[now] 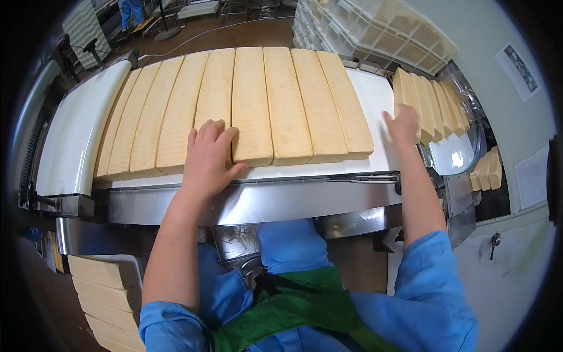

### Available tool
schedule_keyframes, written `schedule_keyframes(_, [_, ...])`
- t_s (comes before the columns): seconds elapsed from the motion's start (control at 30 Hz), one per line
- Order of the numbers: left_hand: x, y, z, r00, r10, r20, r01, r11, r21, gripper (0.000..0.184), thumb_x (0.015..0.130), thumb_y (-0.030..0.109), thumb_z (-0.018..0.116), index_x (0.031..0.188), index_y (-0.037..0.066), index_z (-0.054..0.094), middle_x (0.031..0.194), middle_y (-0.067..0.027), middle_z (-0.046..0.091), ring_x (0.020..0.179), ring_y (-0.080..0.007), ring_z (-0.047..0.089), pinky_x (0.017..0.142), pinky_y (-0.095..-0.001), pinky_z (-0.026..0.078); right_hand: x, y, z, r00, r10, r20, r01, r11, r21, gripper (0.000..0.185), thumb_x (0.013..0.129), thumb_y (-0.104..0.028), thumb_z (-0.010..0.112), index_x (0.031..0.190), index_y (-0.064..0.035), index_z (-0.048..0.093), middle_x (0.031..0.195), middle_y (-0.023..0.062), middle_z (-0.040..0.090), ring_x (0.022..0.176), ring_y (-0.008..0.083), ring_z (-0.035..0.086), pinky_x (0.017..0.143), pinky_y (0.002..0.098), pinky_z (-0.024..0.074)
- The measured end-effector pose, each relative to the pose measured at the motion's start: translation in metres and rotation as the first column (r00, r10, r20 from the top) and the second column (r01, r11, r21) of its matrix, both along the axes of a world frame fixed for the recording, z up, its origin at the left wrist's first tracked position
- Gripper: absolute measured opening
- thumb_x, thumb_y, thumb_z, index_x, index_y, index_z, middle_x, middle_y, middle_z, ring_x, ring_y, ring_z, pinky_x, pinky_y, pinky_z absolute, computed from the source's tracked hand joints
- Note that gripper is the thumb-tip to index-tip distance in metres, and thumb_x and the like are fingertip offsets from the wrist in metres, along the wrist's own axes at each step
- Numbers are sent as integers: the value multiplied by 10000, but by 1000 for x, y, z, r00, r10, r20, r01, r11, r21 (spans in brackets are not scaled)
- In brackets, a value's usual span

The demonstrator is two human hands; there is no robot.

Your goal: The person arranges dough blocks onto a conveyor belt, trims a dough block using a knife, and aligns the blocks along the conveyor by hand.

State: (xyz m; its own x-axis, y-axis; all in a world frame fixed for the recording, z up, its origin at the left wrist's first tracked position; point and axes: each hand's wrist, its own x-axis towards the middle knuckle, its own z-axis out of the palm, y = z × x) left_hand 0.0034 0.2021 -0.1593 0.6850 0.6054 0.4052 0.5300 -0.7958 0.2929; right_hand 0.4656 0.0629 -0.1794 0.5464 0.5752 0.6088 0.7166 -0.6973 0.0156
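Long pale-yellow blocks [252, 105] lie side by side in a row on a white belt [372, 100]. My left hand [208, 155] rests on the near end of the blocks left of the middle, fingers bent a little and apart, thumb pointing right along the near edge. To the right, my right hand [403, 124] is beside the nearest of several similar slabs [431, 108] that lean in a row past the belt's end. Its thumb stands away from the other fingers; whether the fingertips touch that slab cannot be made out.
A metal rail [258, 199] runs along the belt's near side. More blocks [102, 293] are stacked at lower left. Beyond the belt stand white plastic crates [375, 35]. A round steel plate [451, 155] and smaller slabs [487, 170] are at right. Another person's legs [132, 12] show far back.
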Motion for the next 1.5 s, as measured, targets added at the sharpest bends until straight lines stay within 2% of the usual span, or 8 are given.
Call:
schedule_keyframes(0.07, [-2, 1, 1, 1000, 0, 1, 0, 1000, 0, 662, 629, 204, 856, 1213, 66, 575, 1278, -171, 509, 1222, -347, 457, 1064, -455, 330, 14, -12, 4, 923, -355, -151, 349, 935, -64, 531, 769, -402, 740, 1092, 2, 622, 1080, 197, 635, 1098, 358, 565, 983, 442, 423])
schedule_keyframes(0.27, [-6, 3, 4, 1000, 19, -23, -19, 1000, -6, 659, 621, 194, 856, 1206, 65, 579, 1264, -172, 515, 1210, -347, 463, 1049, -448, 348, -4, -26, 8, 911, -347, -224, 281, 918, -279, 560, 716, -389, 719, 1119, -10, 628, 1087, 199, 648, 1108, 356, 568, 959, 440, 451])
schedule_keyframes(0.57, [2, 1, 8, 999, 4, -47, -4, 1000, -13, 679, 610, 182, 861, 1212, 55, 573, 1280, -175, 510, 1209, -357, 459, 1042, -440, 365, -81, -66, 9, 794, 432, -429, -413, 900, 141, 564, 665, -253, 756, 1177, -83, 593, 1064, 186, 597, 1037, 332, 568, 916, 394, 474])
schedule_keyframes(0.73, [3, 0, 1, 1000, 12, -29, -11, 1000, 11, 702, 605, 178, 865, 1227, 59, 563, 1295, -181, 503, 1217, -367, 451, 1052, -451, 360, -85, -34, 13, 798, 397, -454, -387, 914, 120, 561, 686, -234, 763, 1195, -82, 581, 1050, 155, 621, 1059, 307, 565, 919, 381, 475])
schedule_keyframes(0.83, [3, -2, 0, 999, 25, -26, -24, 999, 37, 712, 602, 178, 868, 1232, 60, 558, 1293, -179, 499, 1213, -369, 449, 1050, -448, 363, -21, -37, 15, 319, 491, -810, -260, 868, 424, 525, 740, -245, 753, 1206, -72, 584, 1061, 149, 636, 1091, 303, 560, 927, 390, 475])
schedule_keyframes(1.0, [4, -2, -2, 998, 57, -31, -56, 998, 25, 711, 600, 178, 870, 1230, 71, 558, 1297, -166, 487, 1199, -367, 450, 1047, -445, 367, 52, -36, 10, 995, -84, -55, 84, 996, 8, 543, 770, -341, 740, 1205, -41, 614, 1177, 173, 616, 1134, 328, 559, 997, 448, 434])
schedule_keyframes(1.43, [-2, 1, 4, 1000, 12, -6, -13, 998, -61, 656, 636, 201, 857, 1212, 57, 579, 1303, -174, 501, 1222, -381, 456, 1074, -465, 349, 81, -105, -3, 947, -145, -287, 129, 989, -72, 684, 720, -367, 723, 1263, 16, 563, 1221, 211, 576, 1160, 359, 548, 1002, 408, 448])
schedule_keyframes(1.5, [-4, 0, 6, 1000, -2, -2, 2, 999, -52, 647, 643, 197, 853, 1211, 52, 580, 1299, -175, 503, 1220, -380, 459, 1070, -465, 354, 78, -115, -1, 790, 9, -612, 108, 982, 153, 556, 766, -347, 682, 1192, 1, 598, 1119, 167, 615, 1071, 304, 594, 871, 375, 500])
